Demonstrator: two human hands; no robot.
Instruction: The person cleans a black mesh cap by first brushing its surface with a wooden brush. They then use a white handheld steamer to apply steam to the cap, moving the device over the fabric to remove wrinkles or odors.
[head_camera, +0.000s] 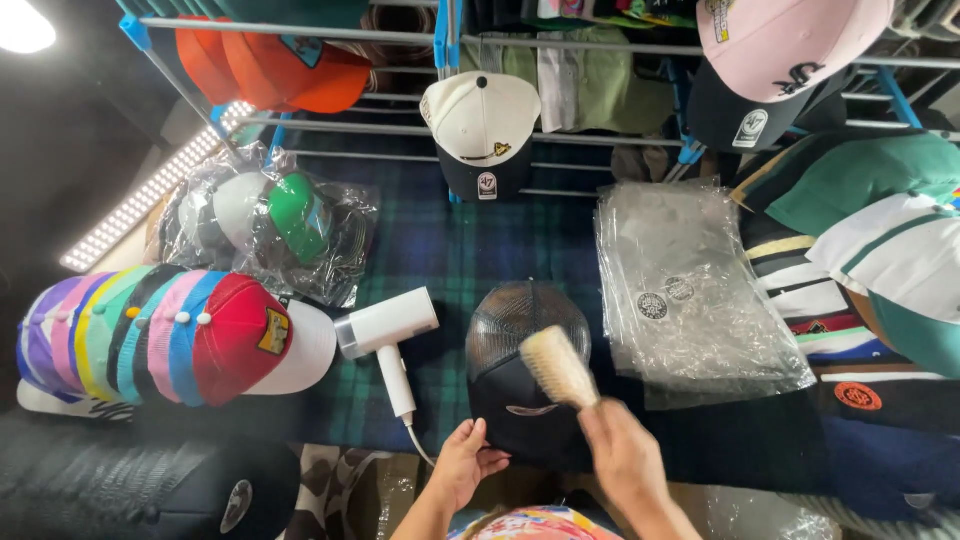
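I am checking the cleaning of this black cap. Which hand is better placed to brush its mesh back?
Probably the right hand: it already grips the pale brush, whose bristles lie over the black cap. The left hand is busy steadying the cap's near edge.

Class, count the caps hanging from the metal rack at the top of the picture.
4 clearly: an orange cap at left, a cream-and-navy cap in the middle, and a pink cap over a dark cap at right. More may be hidden behind.
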